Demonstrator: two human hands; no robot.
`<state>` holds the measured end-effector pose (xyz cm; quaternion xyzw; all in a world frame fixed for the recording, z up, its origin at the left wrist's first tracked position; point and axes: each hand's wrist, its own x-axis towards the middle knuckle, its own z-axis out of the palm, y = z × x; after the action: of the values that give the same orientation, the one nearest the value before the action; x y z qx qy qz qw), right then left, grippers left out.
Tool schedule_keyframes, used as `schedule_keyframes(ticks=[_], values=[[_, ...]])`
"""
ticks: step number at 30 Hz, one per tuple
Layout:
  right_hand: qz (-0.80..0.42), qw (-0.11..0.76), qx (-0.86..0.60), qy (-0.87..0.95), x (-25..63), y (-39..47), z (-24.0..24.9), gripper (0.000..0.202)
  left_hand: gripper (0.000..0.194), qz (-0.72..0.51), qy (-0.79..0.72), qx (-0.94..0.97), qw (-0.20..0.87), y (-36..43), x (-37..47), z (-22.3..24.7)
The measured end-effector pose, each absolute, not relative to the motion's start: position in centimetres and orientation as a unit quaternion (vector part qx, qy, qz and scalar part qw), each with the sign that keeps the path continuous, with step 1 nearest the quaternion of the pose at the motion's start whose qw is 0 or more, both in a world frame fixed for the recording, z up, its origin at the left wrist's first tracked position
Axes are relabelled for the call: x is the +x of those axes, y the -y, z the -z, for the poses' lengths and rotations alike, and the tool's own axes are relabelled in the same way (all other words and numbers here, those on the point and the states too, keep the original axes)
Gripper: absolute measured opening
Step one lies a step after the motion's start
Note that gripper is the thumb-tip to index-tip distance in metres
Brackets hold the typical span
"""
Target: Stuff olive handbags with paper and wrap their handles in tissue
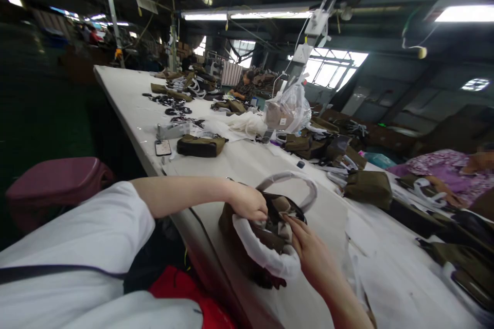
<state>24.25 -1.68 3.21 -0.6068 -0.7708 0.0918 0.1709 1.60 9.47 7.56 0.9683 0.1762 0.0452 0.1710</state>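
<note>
A brown handbag [237,226] with white-wrapped handles [287,180] sits on the long white table [250,164] near its front edge. My left hand [249,203] grips the bag's top rim on the left side. My right hand [311,252] reaches into the bag's open mouth from the right, fingers pinching something brown inside; what it is stays unclear. White wrapping [266,254] covers the near handle below my hands.
Other brown bags [200,145] [368,187] lie further along the table, with a phone [162,148], black straps [173,105] and a plastic-wrapped bundle [287,110]. A person in a purple patterned top [447,169] works at the right. A pink stool [54,180] stands left.
</note>
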Motion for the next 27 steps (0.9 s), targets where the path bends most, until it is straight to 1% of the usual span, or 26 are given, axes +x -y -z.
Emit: schedule_keyframes(ticks=[2, 4, 7, 9, 13, 15, 16, 18, 19, 22, 23, 25, 27], values=[[-0.07, 0.159, -0.611, 0.772, 23.6, 0.8, -3.3, 0.047, 0.027, -0.032, -0.139, 0.974, 0.174, -9.3, -1.0, -7.5], [-0.062, 0.13, -0.612, 0.777, 22.9, -0.2, -3.8, 0.044, 0.035, -0.054, -0.131, 0.973, 0.181, -8.6, -2.8, -7.4], [-0.103, 0.052, -0.614, 0.78, 22.1, -1.7, -4.5, 0.034, 0.04, -0.117, -0.144, 0.964, 0.189, -7.2, -4.5, -7.5], [-0.133, 0.008, -0.628, 0.767, 21.6, -2.5, -4.7, 0.034, 0.048, -0.129, -0.135, 0.965, 0.185, -6.5, -5.1, -7.8], [-0.125, -0.025, -0.645, 0.754, 20.4, -3.2, -3.9, 0.031, 0.058, -0.063, -0.095, 0.981, 0.156, -6.6, -5.5, -7.6], [-0.108, -0.025, -0.64, 0.76, 19.8, -3.0, -3.6, 0.03, 0.057, -0.041, -0.092, 0.986, 0.134, -7.1, -4.9, -6.7], [-0.103, -0.027, -0.638, 0.763, 19.6, -2.8, -3.5, 0.032, 0.052, -0.035, -0.096, 0.987, 0.123, -7.5, -4.5, -6.2], [-0.088, -0.005, -0.627, 0.774, 19.6, -2.2, -3.8, 0.033, 0.04, -0.025, -0.107, 0.989, 0.101, -8.1, -3.7, -5.4], [-0.07, 0.028, -0.618, 0.783, 19.7, -1.8, -4.2, 0.033, 0.037, -0.021, -0.113, 0.989, 0.091, -8.3, -3.3, -5.1], [0.005, 0.173, -0.58, 0.796, 20.5, -0.5, -5.4, 0.035, 0.037, -0.012, -0.129, 0.988, 0.079, -9.1, -2.5, -4.9], [0.017, 0.208, -0.571, 0.794, 20.8, -0.2, -5.7, 0.035, 0.037, -0.011, -0.132, 0.988, 0.083, -9.4, -2.3, -5.0], [-0.001, 0.223, -0.573, 0.789, 21.3, 0.4, -6.2, 0.037, 0.034, -0.006, -0.141, 0.986, 0.094, -10.0, -2.2, -5.2], [-0.047, 0.189, -0.58, 0.791, 21.8, 0.6, -6.0, 0.038, 0.029, 0.007, -0.159, 0.982, 0.104, -10.6, -2.0, -5.3]])
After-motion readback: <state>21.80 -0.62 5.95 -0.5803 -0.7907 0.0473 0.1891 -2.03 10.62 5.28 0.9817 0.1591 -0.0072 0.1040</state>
